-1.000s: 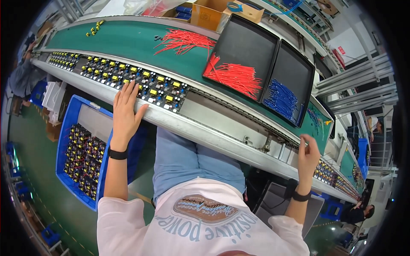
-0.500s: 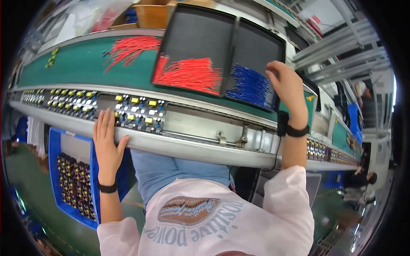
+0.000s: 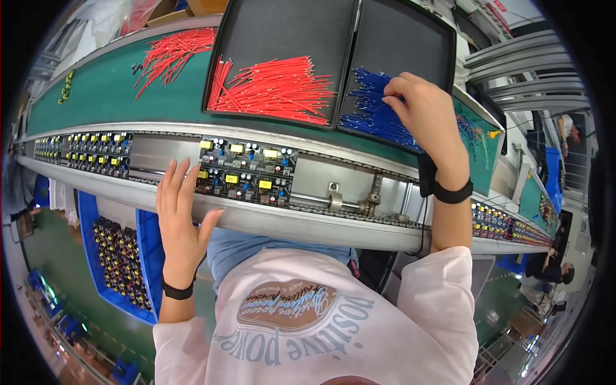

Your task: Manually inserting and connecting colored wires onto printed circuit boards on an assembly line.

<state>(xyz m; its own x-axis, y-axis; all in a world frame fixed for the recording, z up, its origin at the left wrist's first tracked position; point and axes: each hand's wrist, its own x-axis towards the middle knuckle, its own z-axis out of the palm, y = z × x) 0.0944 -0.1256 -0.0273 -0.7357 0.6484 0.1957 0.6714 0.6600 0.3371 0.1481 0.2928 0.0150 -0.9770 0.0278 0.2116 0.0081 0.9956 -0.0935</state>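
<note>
A panel of circuit boards with yellow and blue parts lies on the conveyor rails in front of me. My left hand rests by the panel's left edge, fingertips at its lower left corner and palm over the metal rail, fingers spread. Over the pile of blue wires in the right half of a black tray, my right hand has its fingers curled and thumb near the index finger. Whatever may be between those fingertips is hidden. Red wires fill the lower part of the tray's left half.
More board panels sit on the conveyor at left. Another heap of red wires and small yellow parts lie on the green bench. A blue bin of boards stands below at left. Rail edge runs before my waist.
The board panel has shifted right along the rails, widening the gap to the panels at left. My left hand moved right with it. My right hand moved left over the blue wires, fingers curling in.
</note>
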